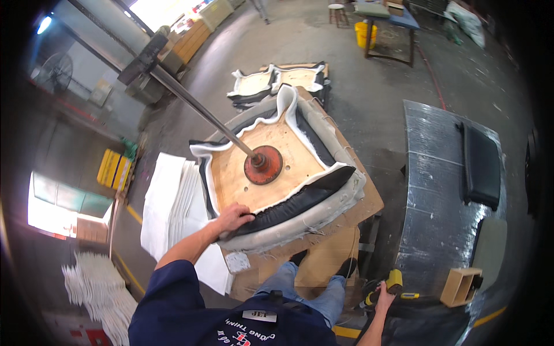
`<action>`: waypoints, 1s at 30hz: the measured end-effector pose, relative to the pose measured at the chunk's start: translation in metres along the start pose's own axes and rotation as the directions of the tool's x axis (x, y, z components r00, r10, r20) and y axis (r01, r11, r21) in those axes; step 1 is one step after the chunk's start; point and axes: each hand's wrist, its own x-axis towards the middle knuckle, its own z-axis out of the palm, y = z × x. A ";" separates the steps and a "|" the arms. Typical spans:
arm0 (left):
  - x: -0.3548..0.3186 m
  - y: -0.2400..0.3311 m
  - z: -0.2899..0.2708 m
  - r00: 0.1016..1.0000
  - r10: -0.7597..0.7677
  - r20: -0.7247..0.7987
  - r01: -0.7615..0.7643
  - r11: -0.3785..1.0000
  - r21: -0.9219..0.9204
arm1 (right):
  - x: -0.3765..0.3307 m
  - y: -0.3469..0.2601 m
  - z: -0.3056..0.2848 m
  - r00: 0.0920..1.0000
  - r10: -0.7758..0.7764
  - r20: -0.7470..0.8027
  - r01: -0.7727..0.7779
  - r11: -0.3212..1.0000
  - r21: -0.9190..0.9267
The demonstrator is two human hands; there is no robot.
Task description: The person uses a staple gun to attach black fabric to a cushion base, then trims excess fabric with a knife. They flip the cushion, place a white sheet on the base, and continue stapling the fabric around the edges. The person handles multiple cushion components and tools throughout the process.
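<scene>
Currently pinching the black cover with the left hand, narrow in grip, at the near edge of the seat. Can see the seat lying on a grey padded stand, under a red disc. Holding a yellow-and-black tool in the right hand, right of the seat. Farther right of the seat, can see a small wooden box and, far beyond the seat, a yellow bucket, both shown too poorly to tell their contents.
</scene>
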 end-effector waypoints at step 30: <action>0.009 0.058 0.063 0.846 -0.117 -0.521 0.091 0.993 -0.076 | -0.200 -0.276 0.375 0.687 0.204 0.697 0.255 0.831 -0.495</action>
